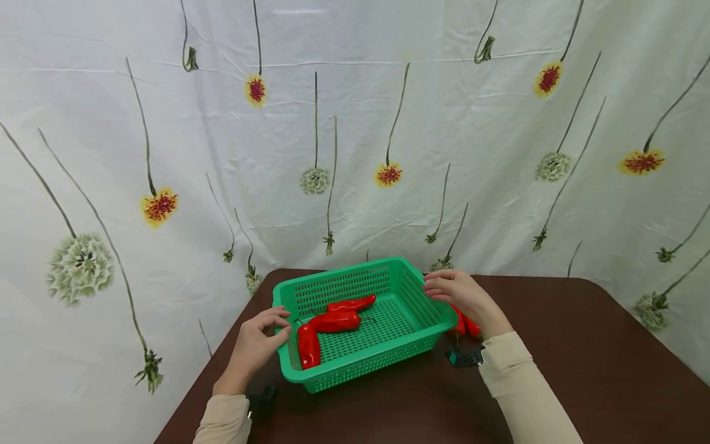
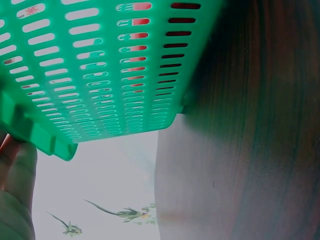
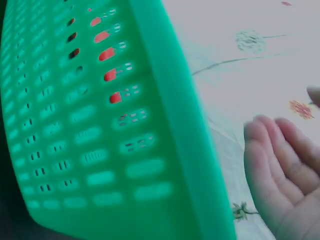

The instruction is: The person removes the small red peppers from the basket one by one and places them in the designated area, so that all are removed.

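Observation:
A green plastic basket [image 1: 366, 368] with slotted walls stands on the table. Three long red peppers lie inside: one lengthwise at the left [image 1: 308, 347], one in the middle [image 1: 334, 320] and one behind it [image 1: 352, 303]. My left hand [image 1: 257, 342] is at the basket's left rim, fingers bent and thumb apart from them; the rim hides its fingertips in the left wrist view, so contact is unclear. By the right rim, my right hand [image 1: 463, 298] hovers with loosely bent fingers, apart from the basket [image 3: 175, 100] in the right wrist view, holding nothing.
More red peppers [image 1: 473, 327] lie on the dark brown table [image 1: 582, 351] right of the basket, partly covered by my right hand and wrist. A white flower-printed cloth [image 1: 355, 135] hangs behind the table. Each wrist wears a black strap [image 1: 465, 357].

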Tool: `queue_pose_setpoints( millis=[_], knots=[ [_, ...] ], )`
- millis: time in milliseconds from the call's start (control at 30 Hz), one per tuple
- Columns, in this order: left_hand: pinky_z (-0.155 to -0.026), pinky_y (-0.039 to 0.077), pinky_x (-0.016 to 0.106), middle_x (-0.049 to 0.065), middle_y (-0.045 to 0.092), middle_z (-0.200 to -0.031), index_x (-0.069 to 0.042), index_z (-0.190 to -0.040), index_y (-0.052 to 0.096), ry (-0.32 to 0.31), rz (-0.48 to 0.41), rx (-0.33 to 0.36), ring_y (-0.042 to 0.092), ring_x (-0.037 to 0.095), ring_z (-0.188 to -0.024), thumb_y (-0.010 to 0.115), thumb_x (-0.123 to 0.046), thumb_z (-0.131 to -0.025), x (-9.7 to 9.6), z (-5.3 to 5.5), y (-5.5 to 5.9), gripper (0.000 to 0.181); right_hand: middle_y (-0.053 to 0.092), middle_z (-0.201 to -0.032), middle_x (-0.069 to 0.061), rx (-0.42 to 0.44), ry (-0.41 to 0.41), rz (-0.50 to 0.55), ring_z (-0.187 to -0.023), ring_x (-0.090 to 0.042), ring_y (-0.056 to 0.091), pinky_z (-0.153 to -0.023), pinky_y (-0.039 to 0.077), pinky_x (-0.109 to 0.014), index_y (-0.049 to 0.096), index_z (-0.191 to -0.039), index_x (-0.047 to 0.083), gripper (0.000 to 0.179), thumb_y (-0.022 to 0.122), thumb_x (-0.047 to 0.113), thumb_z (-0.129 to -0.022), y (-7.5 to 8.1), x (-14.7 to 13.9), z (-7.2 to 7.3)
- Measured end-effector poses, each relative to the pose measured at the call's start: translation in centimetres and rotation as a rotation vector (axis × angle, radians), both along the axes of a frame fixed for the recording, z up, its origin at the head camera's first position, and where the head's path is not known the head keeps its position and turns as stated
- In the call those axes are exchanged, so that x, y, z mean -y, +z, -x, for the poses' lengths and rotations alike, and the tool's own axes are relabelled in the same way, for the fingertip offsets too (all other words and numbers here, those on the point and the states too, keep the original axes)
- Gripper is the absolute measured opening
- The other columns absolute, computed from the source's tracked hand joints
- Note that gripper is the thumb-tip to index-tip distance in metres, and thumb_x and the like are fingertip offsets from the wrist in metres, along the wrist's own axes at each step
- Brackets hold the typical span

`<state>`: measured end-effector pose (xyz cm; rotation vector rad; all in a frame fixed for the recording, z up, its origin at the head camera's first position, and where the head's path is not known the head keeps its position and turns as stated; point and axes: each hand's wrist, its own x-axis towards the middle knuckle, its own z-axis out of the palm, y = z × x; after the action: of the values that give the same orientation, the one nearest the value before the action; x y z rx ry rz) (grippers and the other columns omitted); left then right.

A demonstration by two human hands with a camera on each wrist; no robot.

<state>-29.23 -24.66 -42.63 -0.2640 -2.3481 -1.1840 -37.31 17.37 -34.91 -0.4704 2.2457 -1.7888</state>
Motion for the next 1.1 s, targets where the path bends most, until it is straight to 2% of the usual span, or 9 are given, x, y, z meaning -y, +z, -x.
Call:
queue_pose_setpoints(
  millis=[167,333,400,567,700,800,900,1100],
  knots=[
    [-0.093,0.049,0.019,0.015,0.071,-0.120,-0.003,-0.088,0.076,-0.005,-0.006,-0.005,0.059,0.034,-0.128,0.071,-0.002,-0.086,0.0,0.0,0.0,0.005,0.055,-0.138,-0.029,0.055,0.169,-0.054,-0.123,-0.032,0.062,-0.112,0.043,-0.047,0.045,-0.141,-0.013,0.048,0.052,0.017,-0.103,1.1,1.3,1.3],
    [-0.092,0.049,0.019,0.016,0.071,-0.121,-0.006,-0.086,0.076,-0.007,-0.003,-0.010,0.059,0.034,-0.128,0.071,-0.003,-0.086,0.1,0.0,0.0,0.006,0.065,-0.130,-0.020,0.130,0.273,-0.113,-0.122,-0.032,0.064,-0.105,0.050,-0.040,0.050,-0.138,-0.011,0.044,0.056,0.012,-0.101,2.0,2.7,2.7],
    [-0.092,0.049,0.019,0.016,0.071,-0.121,-0.008,-0.086,0.076,-0.007,0.000,-0.012,0.059,0.034,-0.128,0.072,-0.003,-0.086,0.1,0.0,-0.1,0.007,0.067,-0.126,-0.017,0.152,0.295,-0.131,-0.120,-0.031,0.065,-0.102,0.052,-0.037,0.051,-0.137,-0.010,0.042,0.057,0.010,-0.100,2.4,3.2,3.2],
    [-0.092,0.049,0.018,0.017,0.071,-0.121,-0.009,-0.085,0.076,-0.007,-0.008,-0.018,0.059,0.034,-0.128,0.072,-0.003,-0.085,0.0,0.1,-0.2,0.008,0.067,-0.127,-0.017,0.168,0.346,-0.170,-0.115,-0.024,0.068,-0.103,0.052,-0.038,0.051,-0.136,-0.009,0.041,0.056,0.009,-0.100,3.0,4.5,4.4],
    [-0.092,0.050,0.019,0.015,0.071,-0.120,-0.009,-0.084,0.076,-0.018,-0.017,-0.023,0.060,0.033,-0.128,0.072,-0.003,-0.085,-0.1,0.4,-0.2,0.007,0.062,-0.134,-0.023,0.154,0.386,-0.205,-0.122,-0.031,0.063,-0.104,0.051,-0.039,0.050,-0.139,-0.008,0.043,0.057,0.008,-0.100,3.2,5.1,5.2],
    [-0.092,0.050,0.020,0.013,0.072,-0.119,-0.008,-0.084,0.076,-0.021,-0.016,-0.024,0.060,0.033,-0.127,0.072,-0.003,-0.084,-0.4,0.5,-0.3,0.006,0.058,-0.137,-0.027,0.153,0.417,-0.233,-0.130,-0.040,0.056,-0.106,0.049,-0.040,0.050,-0.139,-0.009,0.043,0.056,0.007,-0.100,2.9,5.4,5.8],
    [-0.092,0.050,0.020,0.014,0.072,-0.119,-0.006,-0.085,0.076,-0.020,-0.017,-0.023,0.060,0.033,-0.127,0.072,-0.003,-0.084,-0.5,0.6,-0.2,0.006,0.056,-0.138,-0.028,0.157,0.428,-0.273,-0.130,-0.041,0.055,-0.109,0.046,-0.044,0.051,-0.138,-0.009,0.041,0.055,0.008,-0.100,2.5,5.9,6.6],
    [-0.090,0.051,0.019,0.015,0.071,-0.120,-0.004,-0.086,0.076,-0.004,-0.014,-0.022,0.059,0.035,-0.127,0.071,-0.001,-0.085,-0.2,0.2,-0.2,0.006,0.055,-0.139,-0.028,0.181,0.442,-0.361,-0.123,-0.035,0.062,-0.110,0.045,-0.045,0.054,-0.135,-0.008,0.041,0.058,0.010,-0.099,1.1,7.4,7.8]
  ],
)
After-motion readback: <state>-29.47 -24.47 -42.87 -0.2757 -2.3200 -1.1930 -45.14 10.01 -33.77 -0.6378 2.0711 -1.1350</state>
